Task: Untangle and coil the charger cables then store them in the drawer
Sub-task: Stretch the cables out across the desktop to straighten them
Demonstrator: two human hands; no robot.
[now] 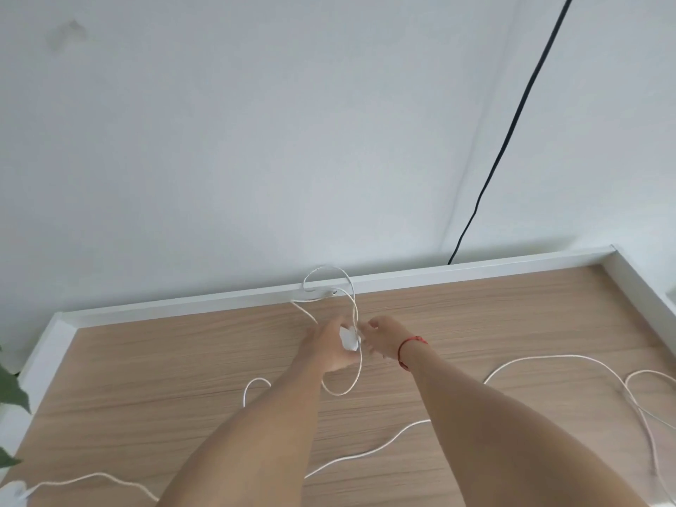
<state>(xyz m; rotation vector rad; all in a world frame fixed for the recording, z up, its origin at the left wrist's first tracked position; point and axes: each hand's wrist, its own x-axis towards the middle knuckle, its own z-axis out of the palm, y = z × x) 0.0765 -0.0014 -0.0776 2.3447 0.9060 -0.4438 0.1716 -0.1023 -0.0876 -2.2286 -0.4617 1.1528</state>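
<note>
The wall (256, 140) fills the upper view, and a black cord (512, 122) runs down it to the back rim (475, 267) of the worktop (512, 323). No drawer is in view.

The white charger cables (548, 356) lie slack across the wood, well in front of the back rim. One strand trails toward the near left corner, the corner farthest from that rim, where a white plug (14, 490) shows only in part. A raised loop (342, 391) climbs from the wood and arches up over the rim.

Both hands meet just in front of the rim. The left hand (329, 345) has its fingers clamped on a small white charger block (349, 338). The right hand (382, 338), with a red bracelet (411, 342) at the wrist, is close beside the block at the strand. Blur hides whether its fingers pinch the cable or only touch it.

This looks like early untangling, with nothing coiled yet. To do it well:

- Keep the block steady as the fixed end.
- Let the other hand follow the strand away from the block and ease each crossing open without tugging, which would likely tighten the loop near the rim.
- Start winding even turns only once the line runs free.
</note>
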